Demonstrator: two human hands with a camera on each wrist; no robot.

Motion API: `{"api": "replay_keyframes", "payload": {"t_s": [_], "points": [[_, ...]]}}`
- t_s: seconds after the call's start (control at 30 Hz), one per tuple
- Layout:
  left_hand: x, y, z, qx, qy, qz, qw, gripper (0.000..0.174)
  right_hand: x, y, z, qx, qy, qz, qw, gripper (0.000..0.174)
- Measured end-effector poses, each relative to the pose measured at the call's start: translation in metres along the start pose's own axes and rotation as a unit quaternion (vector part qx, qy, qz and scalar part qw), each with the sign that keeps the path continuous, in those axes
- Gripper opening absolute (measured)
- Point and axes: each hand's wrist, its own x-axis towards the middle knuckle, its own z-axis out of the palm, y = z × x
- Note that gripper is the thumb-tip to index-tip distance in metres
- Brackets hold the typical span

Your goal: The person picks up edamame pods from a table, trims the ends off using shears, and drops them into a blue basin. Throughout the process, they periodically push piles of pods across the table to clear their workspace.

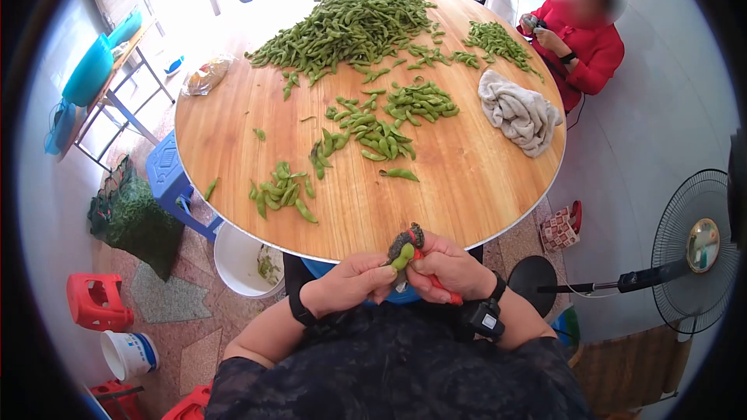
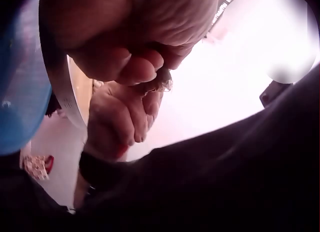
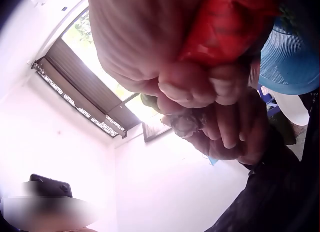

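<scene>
My left hand (image 1: 348, 278) pinches one green pod (image 1: 403, 255); my right hand (image 1: 447, 266) grips something red (image 1: 443, 288), type unclear. Pod's between my hands, at the near edge of the table (image 1: 467, 187). Progress, my judgement: this pod's mid-work, plenty left, given the big pile (image 1: 342, 27) at the far side. Smaller clusters (image 1: 387, 144) lie nearer; can't tell if they're done. White bucket (image 1: 227, 257) holds some green bits, maybe scraps.
</scene>
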Motion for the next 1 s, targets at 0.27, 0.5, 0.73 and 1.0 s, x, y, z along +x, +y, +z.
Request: {"api": "replay_keyframes", "payload": {"t_s": [0.27, 0.5, 0.73, 1.0], "points": [[0.003, -0.003, 0.007, 0.358, 0.115, 0.115, 0.919, 0.03, -0.006, -0.008, -0.008, -0.253, 0.102, -0.034, 0.962, 0.011], [0.015, 0.009, 0.01, 0.347, 0.125, 0.124, 0.921, 0.029, 0.001, 0.01, 0.002, -0.624, 0.125, -0.27, 0.723, 0.018], [0.013, 0.013, 0.016, 0.199, 0.039, -0.036, 0.979, 0.035, -0.005, -0.021, 0.005, -0.494, 0.058, -0.018, 0.867, 0.018], [0.019, -0.03, 0.001, -0.072, 0.027, -0.102, 0.992, 0.027, 0.007, 0.004, -0.015, -0.6, 0.09, -0.173, 0.776, 0.021]]}}
